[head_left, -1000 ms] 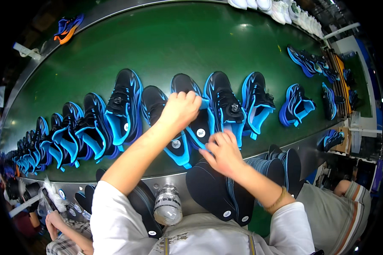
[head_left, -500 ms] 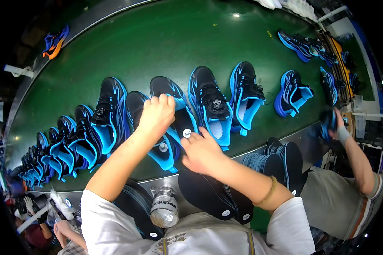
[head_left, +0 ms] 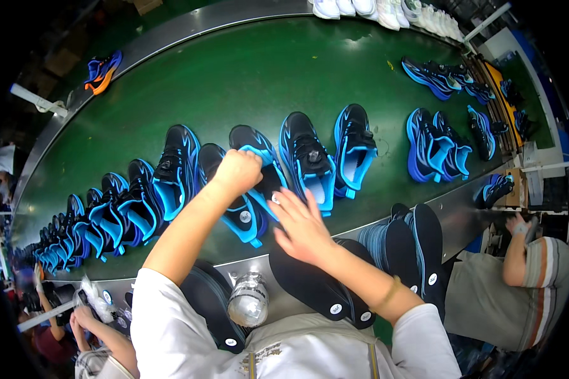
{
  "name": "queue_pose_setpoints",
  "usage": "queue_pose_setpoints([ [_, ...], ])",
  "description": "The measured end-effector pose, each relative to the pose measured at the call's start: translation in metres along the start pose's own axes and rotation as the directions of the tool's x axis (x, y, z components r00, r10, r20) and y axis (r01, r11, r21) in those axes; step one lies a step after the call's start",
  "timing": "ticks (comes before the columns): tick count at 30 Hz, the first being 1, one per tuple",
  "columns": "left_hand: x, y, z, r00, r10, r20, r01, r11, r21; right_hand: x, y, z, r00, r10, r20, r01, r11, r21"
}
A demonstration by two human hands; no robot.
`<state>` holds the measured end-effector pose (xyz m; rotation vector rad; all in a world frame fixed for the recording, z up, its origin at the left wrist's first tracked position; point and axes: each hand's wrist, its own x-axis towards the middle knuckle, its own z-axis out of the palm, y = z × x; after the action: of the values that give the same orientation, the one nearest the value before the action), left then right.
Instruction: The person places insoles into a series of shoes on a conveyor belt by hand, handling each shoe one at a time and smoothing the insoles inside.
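In front of me a black and blue sneaker [head_left: 248, 136] lies on the green table, toe away from me. My left hand [head_left: 239, 172] is closed on the upper at its opening. A black insole [head_left: 271, 180] with a round white sticker lies inside the shoe. My right hand [head_left: 302, 222] is at the heel end, fingers stretched out over the sticker, thumb apart. Close on the left is a matching sneaker [head_left: 212, 158], whose insole [head_left: 239, 213] also bears a white sticker. To the right stand two more sneakers [head_left: 305, 142] [head_left: 353, 132].
A long row of sneakers [head_left: 133, 202] runs left. Stacks of black insoles [head_left: 310, 278] [head_left: 428, 246] and a tape-wrapped bottle-like object [head_left: 249, 300] line the near metal edge. More sneakers [head_left: 427, 142] stand right, near a co-worker's hand [head_left: 518, 225]. White shoes [head_left: 360, 7] lie at the far edge.
My right hand's fingers have straightened from a curled pose at the sticker. My left hand keeps its hold. At the right, the co-worker's hand has let go of a shoe and drawn back.
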<state>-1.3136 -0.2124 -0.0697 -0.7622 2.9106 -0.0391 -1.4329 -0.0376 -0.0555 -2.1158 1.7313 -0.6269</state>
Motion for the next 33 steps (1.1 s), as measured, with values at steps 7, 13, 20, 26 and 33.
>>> queue_pose_setpoints([
  [7, -0.020, -0.018, -0.018, 0.860, -0.506, 0.065, 0.141, 0.111, -0.984, -0.028, 0.037, -0.036, 0.981, 0.116, -0.155, -0.144, 0.973, -0.180],
  [13, -0.040, -0.015, -0.049, 0.771, -0.619, 0.148, -0.093, -0.340, -0.936, 0.001, 0.070, -0.040, 0.898, 0.251, 0.361, -0.009, 0.831, -0.556],
  [20, -0.039, 0.010, -0.056, 0.838, -0.538, 0.097, 0.124, 0.015, -0.992, -0.035, 0.071, -0.071, 0.975, 0.219, 0.031, -0.159, 0.789, -0.593],
  [26, 0.001, 0.059, -0.049, 0.973, -0.128, 0.193, 0.184, -0.077, -0.980, -0.147, -0.029, -0.053, 0.984, 0.119, 0.136, -0.100, 0.985, -0.140],
  [33, 0.054, 0.123, -0.041, 0.866, -0.486, 0.123, 0.320, 0.348, -0.881, -0.185, -0.035, -0.035, 0.945, 0.303, 0.125, -0.285, 0.948, -0.142],
])
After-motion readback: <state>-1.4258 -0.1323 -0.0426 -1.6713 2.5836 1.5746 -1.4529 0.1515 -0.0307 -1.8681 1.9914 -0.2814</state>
